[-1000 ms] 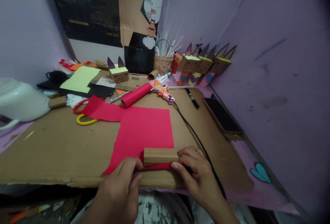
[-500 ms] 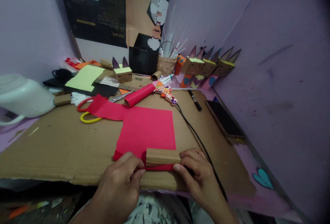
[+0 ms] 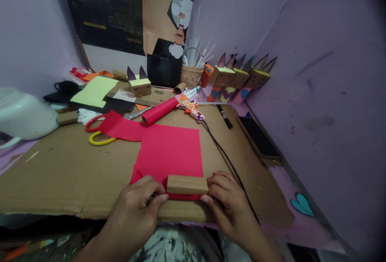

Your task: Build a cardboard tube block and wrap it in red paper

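Note:
A sheet of red paper (image 3: 170, 149) lies on the cardboard, its near edge folded up along a flattened brown cardboard piece (image 3: 187, 185). At the left end of that piece, my left hand (image 3: 138, 205) pinches the red paper's near edge between thumb and fingers. My right hand (image 3: 227, 201) is curled at the right end, with the thumb on the paper's folded edge and the fingers against the cardboard piece. Behind the sheet, a roll of red paper (image 3: 159, 111) rests beside a patterned glue gun (image 3: 192, 109). A red strip partly covers scissors (image 3: 101, 138) with red and yellow handles.
A black cable (image 3: 223, 153) runs from the glue gun past my right hand. To the right lie a phone (image 3: 259, 137) and a black marker (image 3: 224, 116). A white bowl-like vessel (image 3: 25, 113) stands at left. Cardboard animal figures (image 3: 224, 76) line the back right.
The view has shifted slightly. The cardboard piece has tipped a little, and the strip of red paper along its near side looks wider. Both hands keep their places at its ends.

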Demonstrator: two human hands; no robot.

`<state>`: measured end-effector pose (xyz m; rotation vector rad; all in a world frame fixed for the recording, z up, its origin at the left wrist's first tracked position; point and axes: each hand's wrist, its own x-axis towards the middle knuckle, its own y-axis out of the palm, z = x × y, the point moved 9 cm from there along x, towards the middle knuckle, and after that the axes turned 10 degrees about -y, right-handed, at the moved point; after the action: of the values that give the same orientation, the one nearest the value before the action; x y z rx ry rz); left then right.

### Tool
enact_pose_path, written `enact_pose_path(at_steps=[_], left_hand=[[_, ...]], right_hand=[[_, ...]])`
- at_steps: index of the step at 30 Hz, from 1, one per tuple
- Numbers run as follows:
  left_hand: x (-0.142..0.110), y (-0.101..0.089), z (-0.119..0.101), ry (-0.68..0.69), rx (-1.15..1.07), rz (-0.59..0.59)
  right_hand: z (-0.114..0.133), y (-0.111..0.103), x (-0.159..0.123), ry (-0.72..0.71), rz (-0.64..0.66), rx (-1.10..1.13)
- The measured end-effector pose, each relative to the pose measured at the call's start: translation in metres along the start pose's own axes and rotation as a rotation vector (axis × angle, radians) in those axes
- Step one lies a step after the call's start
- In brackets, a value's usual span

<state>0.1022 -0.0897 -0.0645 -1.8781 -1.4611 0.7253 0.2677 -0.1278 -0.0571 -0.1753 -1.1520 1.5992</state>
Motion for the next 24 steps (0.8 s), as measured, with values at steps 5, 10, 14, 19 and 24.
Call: enact_pose_path(at_steps=[5,10,14,19,24], left_hand=[[0.005,0.011,0.001,-0.065,-0.045,0.154],[0.007,0.016,-0.001,-0.063,-0.076,0.212],[0.008,0.017,0.001,-0.065,-0.099,0.236],[0.009,0.013,0.001,-0.073,-0.142,0.188],[0.009,0.017,0.006,-0.163,-0.113,0.196]], right_hand=[[-0.001,0.001,-0.001,0.002,-0.004,0.040],[-0.001,0.000,0.000,0.015,-0.015,0.057],[-0.001,-0.001,0.001,0.013,-0.017,0.064],[-0.002,-0.001,0.001,0.024,-0.015,0.072],[-0.003,-0.002,0.001,0.049,-0.044,0.092]])
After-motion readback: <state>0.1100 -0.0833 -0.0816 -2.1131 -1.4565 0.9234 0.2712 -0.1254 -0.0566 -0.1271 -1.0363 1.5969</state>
